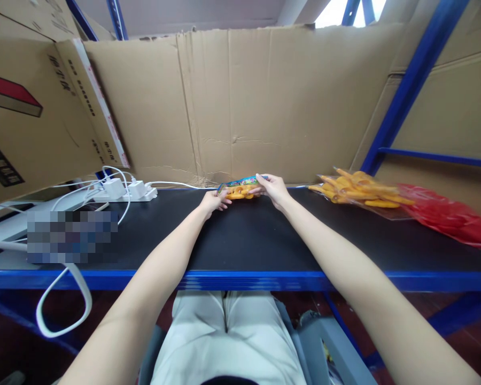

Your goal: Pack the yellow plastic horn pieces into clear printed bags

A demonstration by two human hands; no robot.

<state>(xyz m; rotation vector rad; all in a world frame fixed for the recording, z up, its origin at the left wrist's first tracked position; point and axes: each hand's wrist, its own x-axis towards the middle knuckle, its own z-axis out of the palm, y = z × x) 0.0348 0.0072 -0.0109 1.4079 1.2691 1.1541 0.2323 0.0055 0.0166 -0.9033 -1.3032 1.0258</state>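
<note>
A small packet (242,191) with a colourful blue-green header and orange-yellow pieces inside is held up over the far part of the black tabletop. My left hand (214,203) pinches its lower left end. At its upper right corner, the thumb and fingers of my right hand (274,190) are closed on it. The pieces inside are too small to name. Off to the right lies a clear plastic bag (355,190) of similar orange-yellow pieces, apart from both hands.
A red plastic bag (444,211) lies at the right. White power strip (144,193), plugs and cables crowd the left, near a blurred-out patch (72,236). Cardboard (284,101) walls the back; a large printed carton (36,107) stands left. A blue edge (256,280) borders the table (248,240).
</note>
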